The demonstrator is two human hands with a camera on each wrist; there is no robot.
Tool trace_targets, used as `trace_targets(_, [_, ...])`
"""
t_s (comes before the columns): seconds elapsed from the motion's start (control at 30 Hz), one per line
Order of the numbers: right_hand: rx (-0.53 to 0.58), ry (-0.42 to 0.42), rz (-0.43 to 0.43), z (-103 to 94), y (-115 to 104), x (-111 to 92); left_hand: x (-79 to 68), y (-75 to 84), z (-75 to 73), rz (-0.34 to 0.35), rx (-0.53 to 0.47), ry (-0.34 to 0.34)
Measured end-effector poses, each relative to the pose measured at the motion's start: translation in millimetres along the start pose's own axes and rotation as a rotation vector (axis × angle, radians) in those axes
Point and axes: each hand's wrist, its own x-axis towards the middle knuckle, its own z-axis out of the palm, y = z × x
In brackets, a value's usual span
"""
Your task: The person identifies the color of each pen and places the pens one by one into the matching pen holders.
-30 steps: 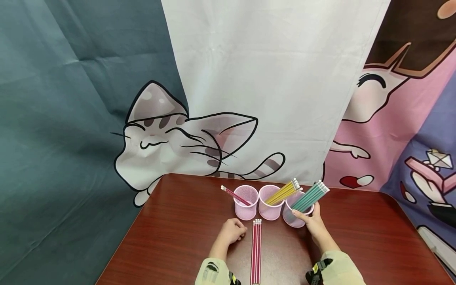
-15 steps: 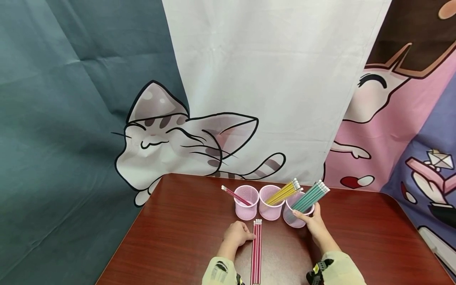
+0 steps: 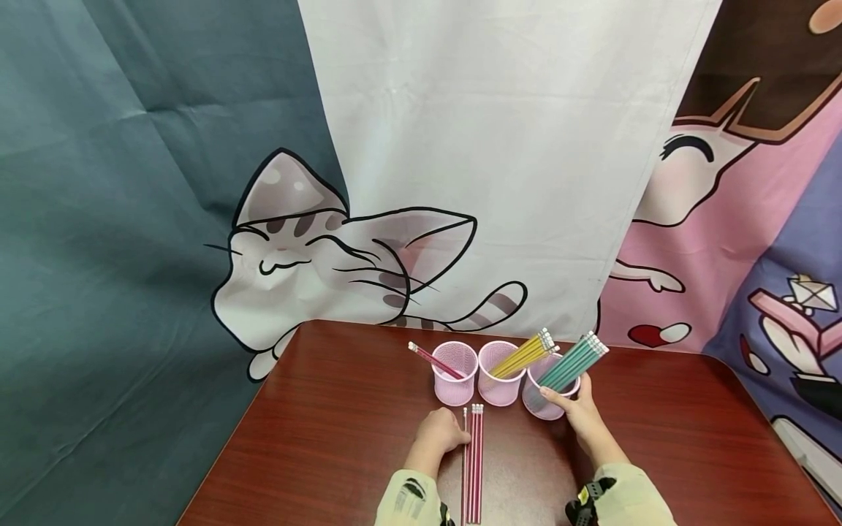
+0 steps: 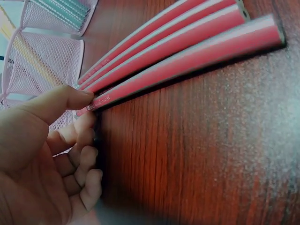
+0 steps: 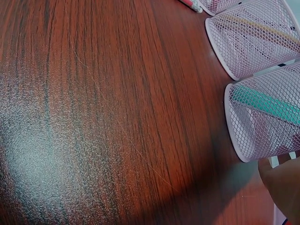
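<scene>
My left hand (image 3: 439, 436) pinches one red pencil (image 4: 197, 58) between thumb and forefinger near its eraser end, low over the table. Just right of it, more red pencils (image 3: 476, 467) lie side by side, erasers pointing away from me. My right hand (image 3: 582, 415) grips the right-hand pink mesh cup (image 3: 534, 408) by its side, thumb toward the front. Green pencils (image 3: 571, 365) lean out of that cup to the right. Yellow pencils (image 3: 520, 358) slant from the middle mesh cup (image 3: 498, 394), and a single red pencil (image 3: 430, 358) tilts left from the left mesh cup (image 3: 454, 394).
The three cups stand in a row toward the back of a brown wooden table (image 3: 342, 416). Behind the table's far edge hangs a cloth backdrop (image 3: 513, 161) with cartoon cats.
My left hand moved right to the row of red pencils, then pinched the leftmost one and drew it slightly left, apart from the others. My right hand stayed at the cup.
</scene>
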Motion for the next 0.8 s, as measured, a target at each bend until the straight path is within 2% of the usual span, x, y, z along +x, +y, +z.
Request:
trace_targets(0.1, [0.004,0.005,-0.006,0.8,-0.6,0.0,0.0,1.2,-0.3,0.009,0.024,-0.006])
trace_targets(0.37, [0.003,0.017,-0.014,1.6,-0.4,0.6,1.9,3.8,-0.3,-0.019,0.03,-0.011])
trace_targets(0.8, [0.005,0.016,-0.001,0.7,0.8,0.6,-1.2,3.9,0.5,-0.04,-0.005,0.007])
